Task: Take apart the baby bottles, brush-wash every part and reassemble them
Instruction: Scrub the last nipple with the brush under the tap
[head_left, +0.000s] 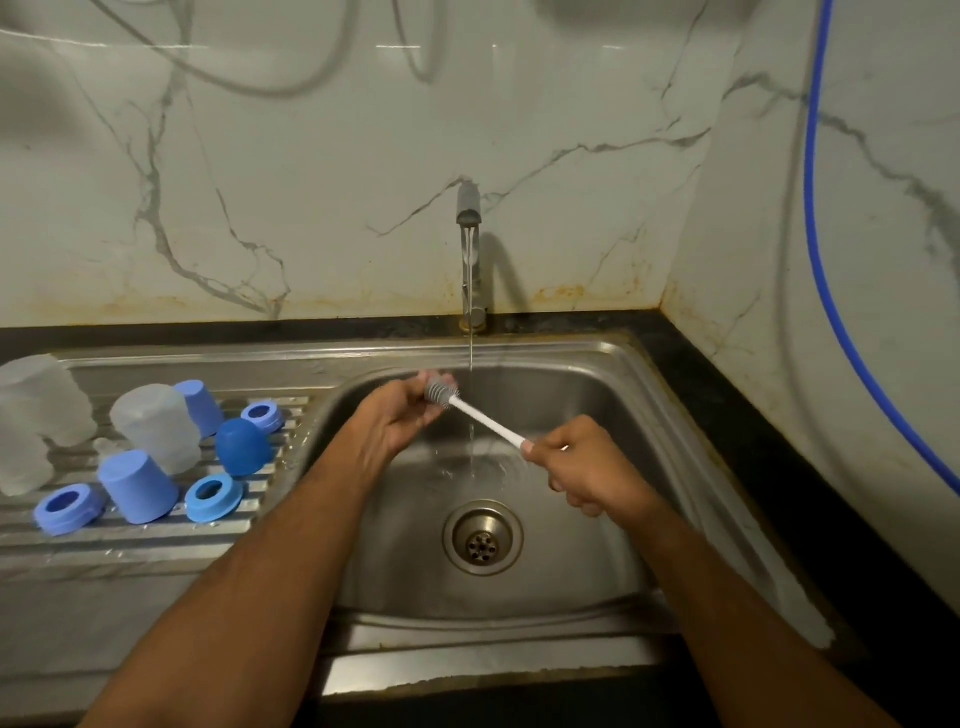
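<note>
My right hand (576, 467) grips the white handle of a bottle brush (485, 418) over the sink basin. Its grey bristle head (440, 389) lies against the fingers of my left hand (402, 415), which curl around it; whether a small part sits between them is hidden. On the drainboard to the left stand translucent bottle bodies (153, 426) upside down, blue caps (137, 486), a darker blue cap (242, 447) and blue screw rings (213, 498).
The tap (469, 244) runs a thin stream into the steel sink (597, 384), just right of the brush head. The drain (483, 538) is below my hands. A blue hose (826, 291) hangs along the right wall. Marble tiles back the dark counter.
</note>
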